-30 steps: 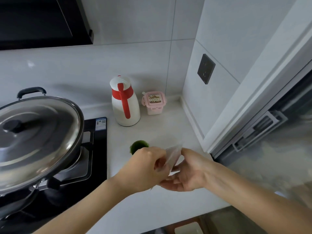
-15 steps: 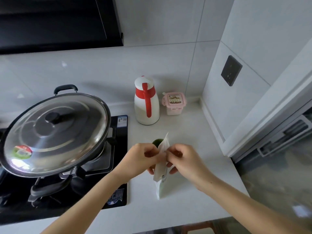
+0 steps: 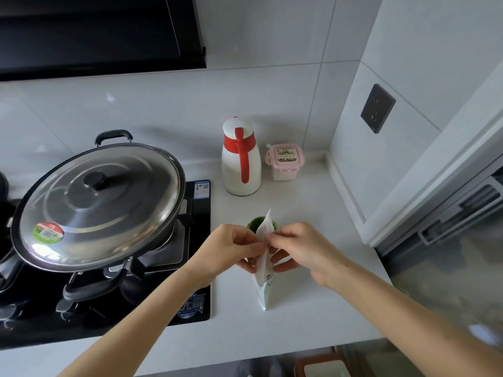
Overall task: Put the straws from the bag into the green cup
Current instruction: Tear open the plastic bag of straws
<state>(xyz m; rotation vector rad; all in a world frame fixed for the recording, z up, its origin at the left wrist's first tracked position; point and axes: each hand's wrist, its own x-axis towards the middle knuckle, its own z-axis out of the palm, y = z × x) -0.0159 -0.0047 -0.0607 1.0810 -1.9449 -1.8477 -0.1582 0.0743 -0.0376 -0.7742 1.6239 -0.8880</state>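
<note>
Both hands on bag, above surface.
Left hand [image 3: 231, 250] and right hand [image 3: 300, 247] pinch the upright white bag [image 3: 263, 257] near its top, fingers clenched on it; green cup [image 3: 255, 223] just behind, partly hidden; straws not visible.

Left hand [image 3: 231, 248] and right hand [image 3: 302, 248] pinching upright white plastic straw bag [image 3: 264, 257] above white countertop [image 3: 313, 308], small green cup [image 3: 257, 223] just behind

Left hand [image 3: 231, 247] and right hand [image 3: 302, 247] pinched together (fingertips meeting).
</note>
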